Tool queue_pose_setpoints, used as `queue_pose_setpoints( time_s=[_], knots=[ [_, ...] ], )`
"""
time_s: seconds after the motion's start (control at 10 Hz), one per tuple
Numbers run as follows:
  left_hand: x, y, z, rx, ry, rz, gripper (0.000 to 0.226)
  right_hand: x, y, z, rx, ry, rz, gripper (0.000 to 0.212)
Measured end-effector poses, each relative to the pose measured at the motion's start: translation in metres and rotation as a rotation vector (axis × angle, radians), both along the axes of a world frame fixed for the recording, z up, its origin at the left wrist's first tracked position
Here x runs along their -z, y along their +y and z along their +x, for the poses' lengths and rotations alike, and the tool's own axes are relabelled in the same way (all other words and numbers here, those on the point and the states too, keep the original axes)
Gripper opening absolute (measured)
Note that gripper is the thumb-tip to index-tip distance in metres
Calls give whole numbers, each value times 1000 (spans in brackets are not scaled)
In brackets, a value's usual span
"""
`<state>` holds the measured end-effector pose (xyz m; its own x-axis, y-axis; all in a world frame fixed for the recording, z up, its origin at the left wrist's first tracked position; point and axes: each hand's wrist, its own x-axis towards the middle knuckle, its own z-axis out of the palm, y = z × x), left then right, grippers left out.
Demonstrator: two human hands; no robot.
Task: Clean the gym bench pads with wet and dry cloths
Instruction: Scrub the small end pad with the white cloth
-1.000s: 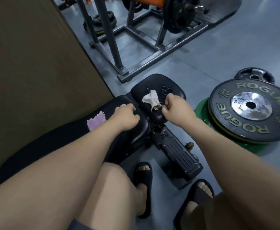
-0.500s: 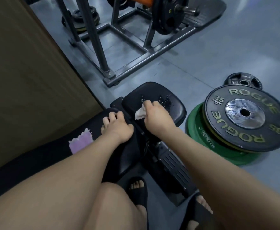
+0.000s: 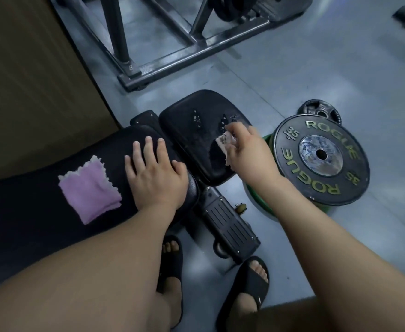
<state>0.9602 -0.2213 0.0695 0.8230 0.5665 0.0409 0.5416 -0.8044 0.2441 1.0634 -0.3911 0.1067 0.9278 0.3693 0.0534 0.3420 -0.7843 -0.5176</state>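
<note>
The right hand (image 3: 247, 152) pinches a bunched white cloth (image 3: 224, 141) on the seat pad (image 3: 192, 144), at its right side; the left hand (image 3: 156, 173) lies flat on the back pad (image 3: 41, 204) just left of it. Bunched so small, the cloth may smear or miss the droplets (image 3: 198, 119) toward the seat pad's far end. The seat pad's long axis points away from the person, toward the rack frame (image 3: 172, 58)

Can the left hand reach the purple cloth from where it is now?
Likely yes: the left hand lies flat on the long pad, and the purple cloth sits uncovered beside it.
</note>
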Motion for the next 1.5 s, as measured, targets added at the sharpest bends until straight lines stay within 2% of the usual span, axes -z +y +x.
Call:
queue_pose_setpoints(
  time_s=[0.1, 0.2, 0.3, 0.4, 0.5, 0.6, 0.7, 0.8, 0.9, 1.0, 1.1, 1.2, 1.3, 1.4, 1.5],
  knots=[
    [2, 1, 1, -3, -19, 11, 64, 3, -3, -11, -124, -94, -82, 33],
    [2, 1, 1, 1, -23, 17, 64, 5, -9, -17, -317, -107, -160, 35],
    [2, 3, 1, 4, -28, 24, 65, 5, -8, 7, -266, -189, -136, 28],
    [1, 3, 1, 11, -32, 28, 65, 10, 7, 46, -73, -265, -217, 16],
    [1, 3, 2, 10, -35, 23, 65, 12, 20, 30, -103, -300, -209, 19],
    [2, 3, 2, 6, -38, 26, 66, 6, 8, -12, -408, -237, -217, 30],
    [2, 4, 3, 0, -45, 26, 66, 3, -1, 22, -328, -255, -323, 32],
    [3, 4, 3, -2, -52, 20, 66, 3, 13, 67, -57, -269, -321, 16],
    [3, 4, 4, 2, -59, 23, 65, 11, 40, 43, -157, -208, -261, 28],
    [3, 4, 3, 3, -61, 24, 65, 6, 36, 14, -420, -169, -254, 39],
    [2, 4, 4, 3, -58, 20, 65, 3, 24, 59, -260, -249, -321, 29],
    [3, 4, 4, 4, -62, 25, 64, 7, 36, 76, -80, -234, -277, 19],
    [3, 5, 4, 8, -58, 24, 64, 10, 53, 38, -307, -191, -195, 27],
    [3, 5, 3, 6, -57, 32, 64, 4, 44, 41, -506, -192, -246, 32],
    [3, 4, 3, 7, -58, 34, 64, 4, 41, 89, -217, -190, -304, 31]
  ],
)
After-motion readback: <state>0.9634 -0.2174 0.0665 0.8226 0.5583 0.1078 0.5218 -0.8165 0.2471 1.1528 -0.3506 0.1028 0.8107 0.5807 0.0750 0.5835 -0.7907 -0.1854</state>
